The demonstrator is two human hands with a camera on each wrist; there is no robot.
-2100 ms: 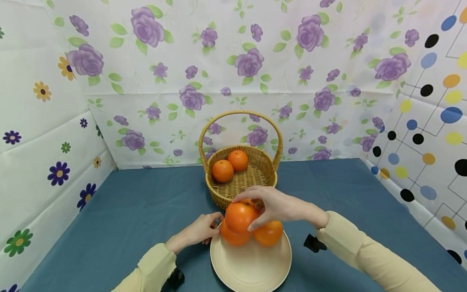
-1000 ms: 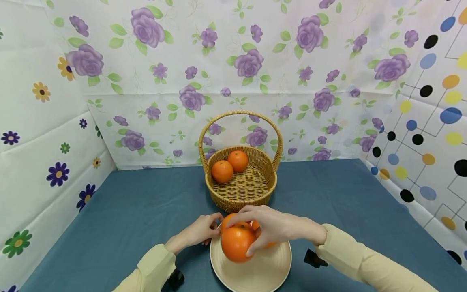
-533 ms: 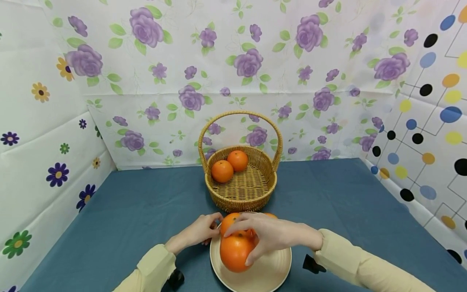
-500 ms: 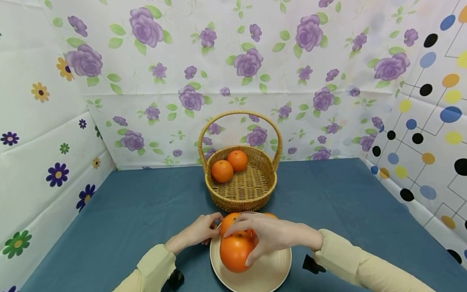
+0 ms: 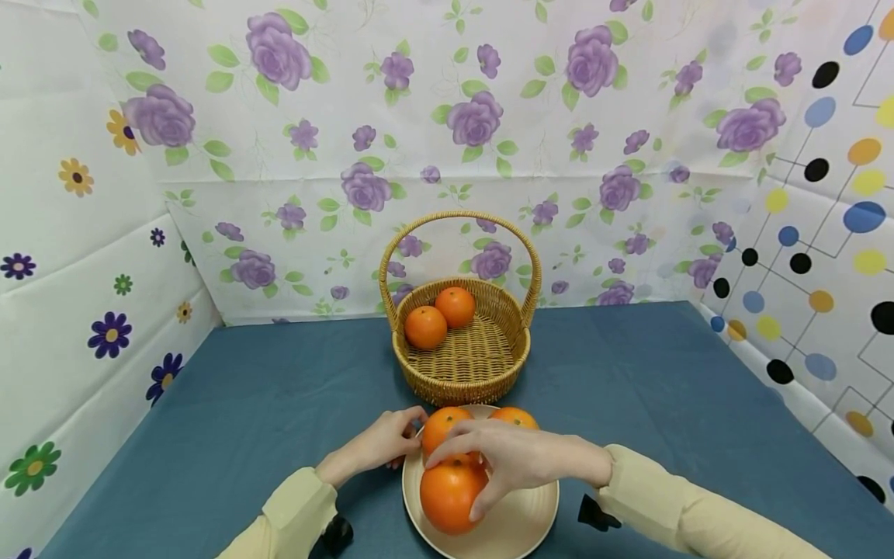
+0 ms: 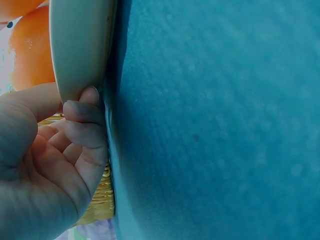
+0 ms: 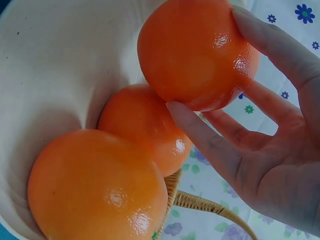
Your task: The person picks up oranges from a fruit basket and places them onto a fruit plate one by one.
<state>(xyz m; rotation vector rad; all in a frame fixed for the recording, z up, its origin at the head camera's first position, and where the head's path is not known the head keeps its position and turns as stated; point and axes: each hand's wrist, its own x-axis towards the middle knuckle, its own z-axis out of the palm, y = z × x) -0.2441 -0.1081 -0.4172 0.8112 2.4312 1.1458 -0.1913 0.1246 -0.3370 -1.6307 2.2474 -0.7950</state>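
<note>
The right hand [image 5: 513,460] curves its grip round a glossy orange [image 5: 450,498], spread to its width, over a pale plate [image 5: 524,516] whose rim the left hand [image 5: 380,441] pinches, though uneven release might roll it into the rear orange [image 5: 443,425].

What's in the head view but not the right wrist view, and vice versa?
Only the head view shows the left hand at the plate and two oranges inside the basket. Only the right wrist view shows the palm of the right hand. Both show that hand holding an orange, two more oranges on the plate, and the basket's handle.
</note>
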